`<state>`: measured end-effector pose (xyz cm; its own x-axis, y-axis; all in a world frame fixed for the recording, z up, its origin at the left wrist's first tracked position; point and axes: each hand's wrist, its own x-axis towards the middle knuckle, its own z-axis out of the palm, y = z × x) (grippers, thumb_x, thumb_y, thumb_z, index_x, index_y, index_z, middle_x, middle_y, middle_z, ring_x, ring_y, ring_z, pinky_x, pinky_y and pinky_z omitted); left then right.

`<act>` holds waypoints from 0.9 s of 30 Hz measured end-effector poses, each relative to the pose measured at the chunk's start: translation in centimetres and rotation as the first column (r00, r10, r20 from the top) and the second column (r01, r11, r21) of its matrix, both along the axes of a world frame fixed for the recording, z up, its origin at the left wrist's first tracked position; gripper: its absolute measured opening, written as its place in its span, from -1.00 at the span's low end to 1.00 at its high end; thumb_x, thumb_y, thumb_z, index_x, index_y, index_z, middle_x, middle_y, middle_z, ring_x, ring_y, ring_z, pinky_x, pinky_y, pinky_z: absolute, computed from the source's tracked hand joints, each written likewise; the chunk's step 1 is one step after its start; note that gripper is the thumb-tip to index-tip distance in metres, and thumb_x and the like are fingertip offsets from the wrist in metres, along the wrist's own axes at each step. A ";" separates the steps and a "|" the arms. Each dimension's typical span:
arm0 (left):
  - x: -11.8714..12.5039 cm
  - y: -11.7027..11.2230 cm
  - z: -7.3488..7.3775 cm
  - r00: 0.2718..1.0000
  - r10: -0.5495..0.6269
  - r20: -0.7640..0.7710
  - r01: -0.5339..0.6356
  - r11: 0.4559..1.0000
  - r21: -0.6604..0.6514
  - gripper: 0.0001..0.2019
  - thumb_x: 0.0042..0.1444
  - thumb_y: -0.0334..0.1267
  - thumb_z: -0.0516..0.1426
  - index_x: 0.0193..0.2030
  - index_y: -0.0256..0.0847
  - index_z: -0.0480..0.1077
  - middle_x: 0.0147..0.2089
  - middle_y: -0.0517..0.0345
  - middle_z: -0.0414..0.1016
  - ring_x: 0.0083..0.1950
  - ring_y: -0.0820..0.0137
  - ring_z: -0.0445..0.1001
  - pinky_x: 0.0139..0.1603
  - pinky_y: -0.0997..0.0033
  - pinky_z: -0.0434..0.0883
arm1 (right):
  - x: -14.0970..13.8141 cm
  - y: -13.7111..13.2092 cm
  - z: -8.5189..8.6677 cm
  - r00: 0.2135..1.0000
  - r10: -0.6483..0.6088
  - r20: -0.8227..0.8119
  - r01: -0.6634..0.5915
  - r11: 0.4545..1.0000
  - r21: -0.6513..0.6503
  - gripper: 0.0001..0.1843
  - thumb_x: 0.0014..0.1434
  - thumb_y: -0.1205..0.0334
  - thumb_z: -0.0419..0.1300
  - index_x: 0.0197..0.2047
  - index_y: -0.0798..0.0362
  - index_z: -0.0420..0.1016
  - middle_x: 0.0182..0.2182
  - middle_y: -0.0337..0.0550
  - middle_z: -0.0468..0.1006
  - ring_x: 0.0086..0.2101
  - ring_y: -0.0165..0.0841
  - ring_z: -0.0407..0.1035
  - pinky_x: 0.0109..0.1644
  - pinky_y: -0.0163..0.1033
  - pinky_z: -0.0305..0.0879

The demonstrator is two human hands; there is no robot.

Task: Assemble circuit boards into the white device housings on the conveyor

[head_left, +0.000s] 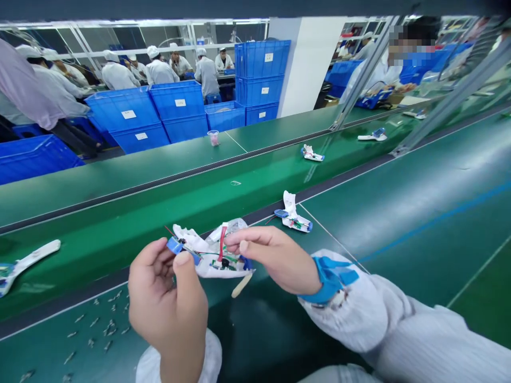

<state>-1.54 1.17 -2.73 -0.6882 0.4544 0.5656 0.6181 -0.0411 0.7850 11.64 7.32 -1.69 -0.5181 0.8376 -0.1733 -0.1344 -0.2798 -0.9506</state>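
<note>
Both my hands hold one small white plastic assembly (207,255) with red and black wires and a green circuit board, just above the near green bench. My left hand (167,298) pinches a small blue part (175,246) at the assembly's left end between thumb and fingers. My right hand (275,258), in a white sleeve with a blue wrist strap, grips the right end with closed fingers. A thin pale stick (241,285) pokes out below the assembly.
A similar white unit (294,217) lies just beyond my right hand at the belt's edge. Other units lie on the green conveyor (120,223) at left (24,263) and further along (312,154). Several small screws (99,327) are scattered at lower left. Blue crates and white-coated workers fill the background.
</note>
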 end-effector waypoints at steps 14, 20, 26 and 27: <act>0.7 -0.5 -0.9 0.890 -0.095 -0.446 0.035 0.989 -0.141 -0.70 0.21 -0.16 0.04 0.00 -0.24 0.37 -0.14 -0.03 0.52 -0.14 0.25 0.51 -0.16 0.34 0.39 | -1.1 -0.6 1.0 0.857 -0.438 0.271 0.087 0.642 0.761 -0.74 0.22 0.28 0.09 -0.47 0.08 0.49 -0.45 -0.23 0.56 -0.31 -0.38 0.30 -0.12 -0.21 0.12; 0.8 -0.3 0.0 0.803 -0.356 -0.477 0.226 0.924 -0.308 -0.75 0.26 -0.20 -0.05 -0.06 -0.24 0.34 -0.20 -0.02 0.55 -0.19 0.28 0.51 -0.20 0.38 0.40 | -0.8 -0.6 0.5 0.798 -0.578 0.174 0.127 0.442 0.888 -0.78 0.21 0.36 0.06 -0.34 0.06 0.54 -0.40 -0.21 0.59 -0.19 -0.32 0.32 -0.05 -0.15 0.08; 0.7 -1.0 1.3 0.902 -0.426 -0.074 0.373 0.852 -0.367 -0.68 0.27 -0.07 -0.07 -0.03 -0.14 0.38 -0.20 0.11 0.56 -0.32 0.35 0.51 -0.42 0.46 0.37 | -0.1 -1.3 1.6 0.910 -0.399 0.112 0.109 0.491 0.864 -0.76 0.22 0.35 0.02 -0.43 0.07 0.44 -0.49 -0.24 0.51 -0.34 -0.40 0.24 -0.09 -0.19 0.11; 0.7 -1.1 1.6 0.914 -0.406 0.024 0.386 0.848 -0.363 -0.67 0.25 -0.03 -0.06 -0.03 -0.13 0.39 -0.21 0.12 0.55 -0.35 0.37 0.50 -0.47 0.46 0.35 | 0.2 -1.3 1.9 0.929 -0.346 0.129 0.069 0.506 0.860 -0.73 0.23 0.34 0.01 -0.48 0.07 0.40 -0.54 -0.26 0.46 -0.37 -0.41 0.22 -0.10 -0.20 0.11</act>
<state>-0.81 0.03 -1.18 -0.3814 0.8573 0.3459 0.6486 -0.0185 0.7609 11.82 6.06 0.23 -0.3606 0.7399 0.5679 0.2009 0.6562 -0.7274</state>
